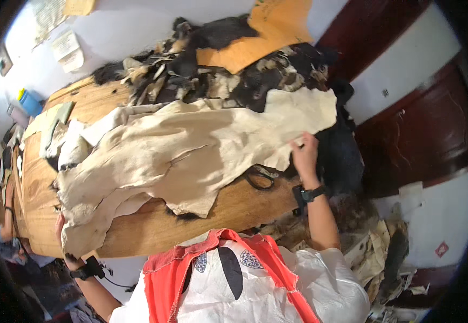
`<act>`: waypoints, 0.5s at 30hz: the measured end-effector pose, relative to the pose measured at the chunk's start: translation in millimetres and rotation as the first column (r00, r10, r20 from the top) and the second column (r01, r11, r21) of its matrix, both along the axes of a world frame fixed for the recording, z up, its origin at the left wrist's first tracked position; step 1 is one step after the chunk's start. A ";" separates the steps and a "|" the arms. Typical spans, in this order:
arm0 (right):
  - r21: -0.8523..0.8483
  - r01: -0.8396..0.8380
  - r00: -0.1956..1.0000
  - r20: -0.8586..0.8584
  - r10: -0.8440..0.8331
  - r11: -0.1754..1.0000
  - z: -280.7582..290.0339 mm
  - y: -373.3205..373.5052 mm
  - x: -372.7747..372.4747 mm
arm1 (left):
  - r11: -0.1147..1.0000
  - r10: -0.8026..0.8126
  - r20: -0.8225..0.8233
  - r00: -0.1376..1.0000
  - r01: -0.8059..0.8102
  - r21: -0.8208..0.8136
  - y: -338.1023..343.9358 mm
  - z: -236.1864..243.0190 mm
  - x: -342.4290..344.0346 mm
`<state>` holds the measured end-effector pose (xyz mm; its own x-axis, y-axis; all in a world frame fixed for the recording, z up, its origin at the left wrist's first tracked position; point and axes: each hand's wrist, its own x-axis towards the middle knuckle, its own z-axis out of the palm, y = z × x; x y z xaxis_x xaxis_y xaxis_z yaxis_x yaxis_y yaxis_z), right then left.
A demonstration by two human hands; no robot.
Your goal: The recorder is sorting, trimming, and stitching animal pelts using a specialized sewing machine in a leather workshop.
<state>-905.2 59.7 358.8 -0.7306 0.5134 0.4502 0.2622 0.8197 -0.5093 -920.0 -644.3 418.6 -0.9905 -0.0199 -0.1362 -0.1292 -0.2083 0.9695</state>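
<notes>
A large cream-coloured animal hide (191, 140), pale skin side up, stretches across the wooden table in front of me. Its surface is creased, with a few slits, and dark fur peeks out at its lower edge. My right hand (305, 156) pinches the hide's near edge toward the right end. At the lower left corner, my left hand (73, 262) grips the edge; most of its fingers are hidden behind the hide. A dark looped handle (260, 180), perhaps of scissors, lies partly under the hide, left of my right hand.
Dark fur scraps (185, 81) are heaped behind the hide, with an orange-yellow sheet (271, 32) on top. A blue bottle with a yellow lid (29, 102) stands at the far left. Another person's arm (8, 215) shows at the left. More hides (376, 253) lie at right.
</notes>
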 end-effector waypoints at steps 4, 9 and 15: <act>-0.782 0.243 0.953 0.082 -0.293 0.574 -15.6 35.6 -11.0 | 0.988 0.033 0.112 0.993 -0.049 0.148 -17.0 8.6 15.8; -0.806 -0.036 0.973 -0.164 -0.164 0.591 8.8 22.7 -30.3 | 0.890 0.142 0.216 0.966 -0.220 0.400 9.9 30.8 7.3; -0.212 -0.785 0.619 -0.221 0.754 0.582 102.1 -130.8 -15.4 | 0.520 -0.575 0.002 0.818 0.363 0.773 167.8 41.8 -42.7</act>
